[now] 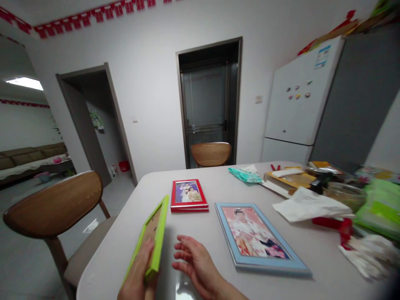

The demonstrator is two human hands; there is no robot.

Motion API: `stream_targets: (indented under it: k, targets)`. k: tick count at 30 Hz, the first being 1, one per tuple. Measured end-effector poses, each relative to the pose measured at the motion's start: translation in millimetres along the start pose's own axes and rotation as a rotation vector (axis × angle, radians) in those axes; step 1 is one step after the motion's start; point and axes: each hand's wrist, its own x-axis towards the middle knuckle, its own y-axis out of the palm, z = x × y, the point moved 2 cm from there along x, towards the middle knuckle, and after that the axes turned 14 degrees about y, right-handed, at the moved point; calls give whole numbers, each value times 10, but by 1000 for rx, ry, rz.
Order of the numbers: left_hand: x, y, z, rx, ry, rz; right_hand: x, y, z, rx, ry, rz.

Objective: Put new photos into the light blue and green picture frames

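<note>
My left hand (139,275) grips the near end of a green picture frame (153,233) and holds it tilted up on its edge above the white table (193,246). Just right of the frame, my right hand (195,262) hovers over the table with its fingers spread and nothing in it. A small red picture frame (188,195) lies flat beyond the green one. A larger blue picture frame (258,237) lies flat to the right of my right hand.
Clutter fills the table's right side: white plastic bags (309,204), a teal cloth (245,174), boxes, a glass bowl (345,193), green packets (379,208). Wooden chairs stand at the left (53,208) and the far side (211,153). A fridge (300,104) stands behind.
</note>
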Motion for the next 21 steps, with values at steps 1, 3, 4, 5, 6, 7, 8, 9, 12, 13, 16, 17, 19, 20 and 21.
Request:
stream_targets:
  k: [1,3,4,5,6,7,8,9,12,13,16,17,19,20,21]
  targets:
    - [92,-59,-45,-94,-185,-96,25,24,-98,-38,84,24]
    - [212,-92,-107,-340,-489,-249,85,54,-275,-59,185,59]
    - [243,-65,-127,-479,-589,-303,107,53,-322,-26,167,64]
    - [258,-17,-142,-616,-648,-344,113,37,-327,28,109,60]
    - [262,47,-155,-735,-677,-372,98,1,-287,84,31,49]
    - [257,121,-169,-827,-688,-381,59,-57,-202,120,-41,29]
    - [245,204,-184,-891,-694,-366,-3,-138,-78,127,-86,-5]
    - [230,296,-205,-933,-697,-328,-81,-235,81,87,-106,-18]
    - [172,636,-294,-1012,-676,-153,-355,-640,683,-128,-130,-129]
    - [150,773,-332,-1037,-655,-96,-433,-797,884,-222,-120,-185]
    - [88,1215,-453,-1110,-581,57,-568,-1266,1370,-492,-68,-346]
    - [74,1354,-495,-1111,-565,132,-584,-1412,1487,-574,-87,-416]
    - [61,1578,-570,-1066,-522,285,-583,-1669,1649,-731,-135,-533]
    - [59,1659,-597,-1014,-497,358,-573,-1779,1698,-796,-156,-576]
    - [59,1720,-615,-943,-467,425,-561,-1877,1732,-855,-176,-611]
